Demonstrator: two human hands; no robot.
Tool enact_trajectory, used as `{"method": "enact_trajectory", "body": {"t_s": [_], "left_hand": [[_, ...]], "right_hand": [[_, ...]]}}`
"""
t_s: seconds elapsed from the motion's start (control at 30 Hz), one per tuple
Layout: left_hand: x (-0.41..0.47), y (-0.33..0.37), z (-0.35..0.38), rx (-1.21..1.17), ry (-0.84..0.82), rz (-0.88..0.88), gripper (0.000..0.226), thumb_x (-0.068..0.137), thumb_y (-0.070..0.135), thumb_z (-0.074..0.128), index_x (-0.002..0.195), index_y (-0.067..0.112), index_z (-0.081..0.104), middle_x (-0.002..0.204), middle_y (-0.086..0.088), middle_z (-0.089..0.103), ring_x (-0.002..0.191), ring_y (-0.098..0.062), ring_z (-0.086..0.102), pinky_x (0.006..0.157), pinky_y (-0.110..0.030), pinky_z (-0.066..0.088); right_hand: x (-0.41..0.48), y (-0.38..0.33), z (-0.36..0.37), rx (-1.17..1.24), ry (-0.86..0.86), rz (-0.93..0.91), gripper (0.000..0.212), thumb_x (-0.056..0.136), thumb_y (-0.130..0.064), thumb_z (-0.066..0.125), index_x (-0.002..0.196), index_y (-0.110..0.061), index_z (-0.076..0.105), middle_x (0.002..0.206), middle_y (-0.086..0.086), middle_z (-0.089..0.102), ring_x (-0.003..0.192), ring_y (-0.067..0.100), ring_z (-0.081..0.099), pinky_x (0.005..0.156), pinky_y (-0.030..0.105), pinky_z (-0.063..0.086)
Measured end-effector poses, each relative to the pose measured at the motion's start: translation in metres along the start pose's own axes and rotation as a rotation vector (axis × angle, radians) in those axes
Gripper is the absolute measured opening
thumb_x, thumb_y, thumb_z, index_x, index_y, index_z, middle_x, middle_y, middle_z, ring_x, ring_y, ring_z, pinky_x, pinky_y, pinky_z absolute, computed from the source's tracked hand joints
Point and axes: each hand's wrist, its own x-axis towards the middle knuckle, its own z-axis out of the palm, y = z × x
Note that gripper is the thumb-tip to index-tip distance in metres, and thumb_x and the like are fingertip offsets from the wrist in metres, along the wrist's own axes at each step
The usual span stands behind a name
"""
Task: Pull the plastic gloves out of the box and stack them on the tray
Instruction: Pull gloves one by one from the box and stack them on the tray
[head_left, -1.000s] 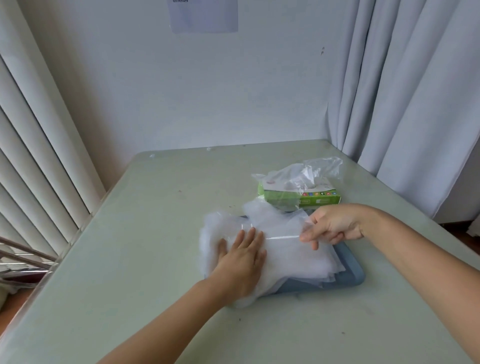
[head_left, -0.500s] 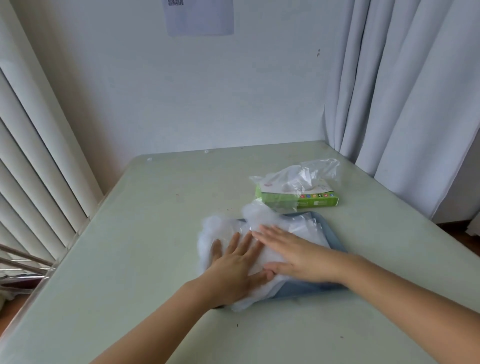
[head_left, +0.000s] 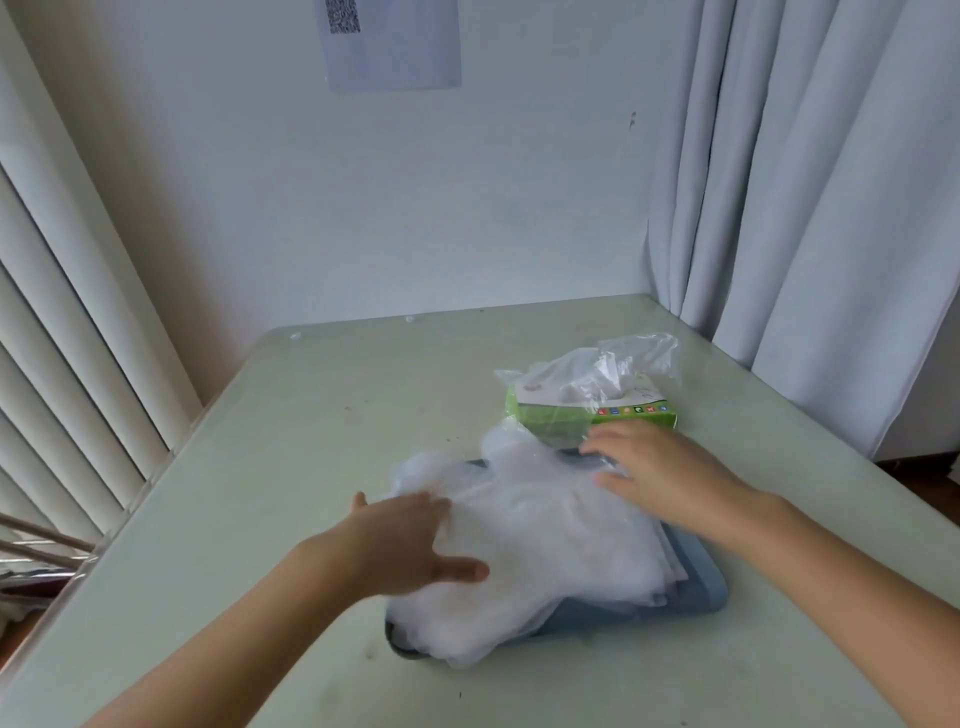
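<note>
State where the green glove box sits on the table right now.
Head view: the green glove box stands right of centre on the table, just beyond the blue tray and the right hand.

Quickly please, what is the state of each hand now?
Left hand: open, flat on the pile of clear plastic gloves.
Right hand: open, fingers straight, holding nothing.

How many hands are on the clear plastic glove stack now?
2. The left hand rests on the glove stack's left side; the right hand on its far-right edge, near the green cardboard box.
</note>
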Motion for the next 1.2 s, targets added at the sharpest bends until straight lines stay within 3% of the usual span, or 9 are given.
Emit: {"method": "enact_trajectory", "body": {"t_s": [0.13,0.33,0.5,0.63,0.7,0.83,0.97,1.1,1.2], "left_hand": [[0.021,0.010,-0.030,-0.085,0.282,0.103,0.065,0.089,0.062,0.046,0.143,0.028,0.036,0.146,0.006,0.042,0.135,-0.012,0.037,0.119,-0.043,0.007],[0.056,0.031,-0.029,-0.234,0.298,0.233,0.051,0.091,0.045,0.057,0.137,0.025,0.047,0.137,0.004,0.051,0.121,-0.013,0.051,0.098,-0.022,0.034],[0.063,0.034,-0.011,-0.362,0.508,0.244,0.032,0.091,0.034,0.060,0.121,0.023,0.061,0.132,0.006,0.052,0.110,-0.013,0.057,0.094,-0.019,0.040],[0.057,0.041,-0.011,-0.697,0.787,0.264,0.013,0.090,0.017,0.060,0.094,0.020,0.071,0.103,0.008,0.063,0.092,-0.008,0.061,0.083,-0.014,0.045],[0.051,0.048,-0.015,-0.929,0.626,0.245,0.018,0.092,0.015,0.056,0.087,0.015,0.073,0.087,0.006,0.069,0.082,-0.010,0.065,0.078,-0.018,0.051],[0.046,0.055,-0.027,-1.721,0.019,0.256,0.050,0.100,0.038,0.039,0.091,0.002,0.071,0.088,-0.011,0.072,0.076,-0.020,0.069,0.077,-0.031,0.056],[0.054,0.043,-0.021,-2.408,-0.619,0.600,0.101,0.082,0.075,0.036,0.129,-0.014,0.048,0.132,-0.032,0.050,0.115,-0.044,0.057,0.100,-0.054,0.039],[0.050,0.042,-0.018,-2.510,-0.647,0.804,0.116,0.073,0.081,0.044,0.142,-0.012,0.030,0.147,-0.032,0.030,0.136,-0.046,0.032,0.116,-0.055,0.016],[0.049,0.034,-0.019,-2.480,-0.578,0.819,0.118,0.071,0.077,0.054,0.138,-0.017,0.032,0.146,-0.032,0.032,0.132,-0.048,0.038,0.110,-0.059,0.027]], "right_hand": [[0.035,0.028,0.000,-0.170,0.125,-0.012,0.064,0.086,0.001,0.054,0.141,-0.029,0.041,0.148,-0.009,0.033,0.128,0.014,0.031,0.092,0.032,0.046],[0.071,0.032,0.017,-0.226,0.057,-0.122,0.053,0.091,-0.009,0.057,0.139,-0.028,0.046,0.149,-0.009,0.036,0.127,0.016,0.037,0.091,0.032,0.045],[0.076,0.033,0.025,0.162,0.329,-0.083,0.018,0.090,-0.011,0.063,0.104,-0.013,0.075,0.117,0.002,0.068,0.105,0.021,0.062,0.090,0.028,0.046],[0.079,0.018,-0.001,0.491,0.563,0.088,0.009,0.088,-0.017,0.068,0.092,-0.016,0.076,0.078,-0.023,0.067,0.067,0.000,0.063,0.066,0.008,0.041],[0.079,0.009,-0.021,0.665,0.605,0.155,0.009,0.087,-0.019,0.068,0.092,-0.020,0.075,0.073,-0.027,0.065,0.045,0.001,0.048,0.051,0.007,0.037],[0.063,-0.013,-0.058,1.067,0.500,0.056,0.013,0.090,-0.008,0.063,0.089,-0.016,0.072,0.107,-0.011,0.071,0.042,0.005,0.051,0.047,0.014,0.042],[0.019,-0.024,-0.080,1.121,0.236,-0.137,0.034,0.084,0.013,0.056,0.090,-0.017,0.072,0.123,-0.001,0.066,0.089,0.017,0.070,0.074,0.017,0.053],[-0.016,-0.015,-0.088,1.003,-0.014,-0.238,0.049,0.082,0.025,0.041,0.084,-0.010,0.075,0.127,-0.009,0.063,0.128,0.008,0.050,0.100,0.015,0.041],[-0.031,-0.015,-0.089,1.021,-0.082,-0.293,0.015,0.088,-0.013,0.061,0.083,-0.016,0.074,0.127,-0.002,0.064,0.129,0.013,0.050,0.103,0.021,0.039]]}}
